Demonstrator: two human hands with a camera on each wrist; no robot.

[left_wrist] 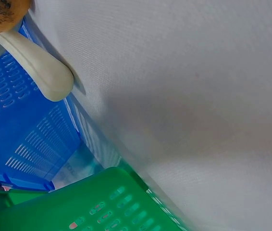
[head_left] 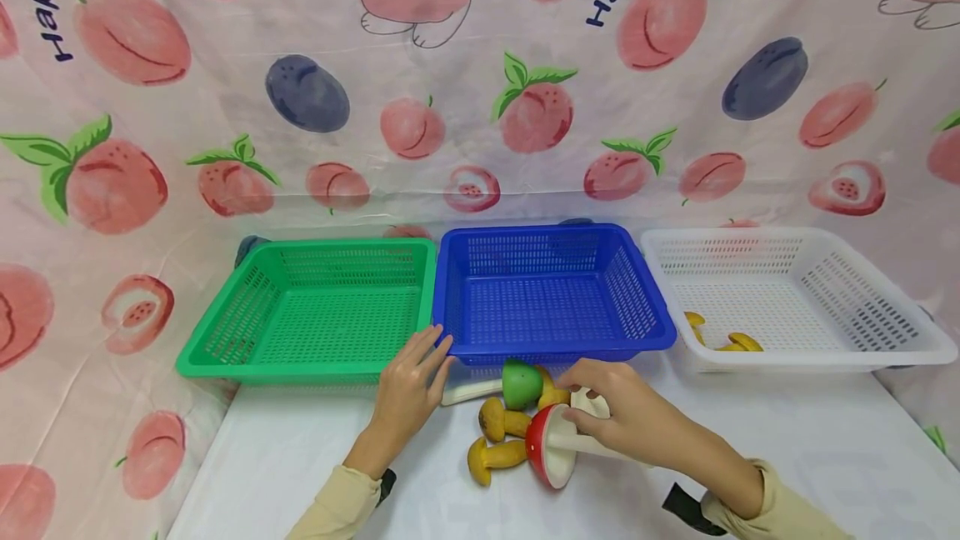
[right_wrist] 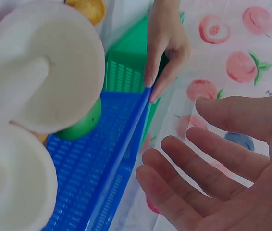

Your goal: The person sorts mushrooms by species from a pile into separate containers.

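Note:
My left hand is at the adjoining front corners of the green basket and the blue basket, its fingers fairly straight. In the right wrist view, its fingertips meet the blue rim. My right hand hovers over a cluster of toy mushrooms, fingers spread and nothing held. Under it lies a red-capped mushroom, pale underside showing, beside another pale mushroom partly hidden by the hand. Left of these are a green-capped mushroom with a white stem and several yellow-brown mushrooms.
At the right stands a white basket with a few yellow mushrooms inside. All three baskets form a row along a fruit-print cloth at the back. White cloth covers the table in front.

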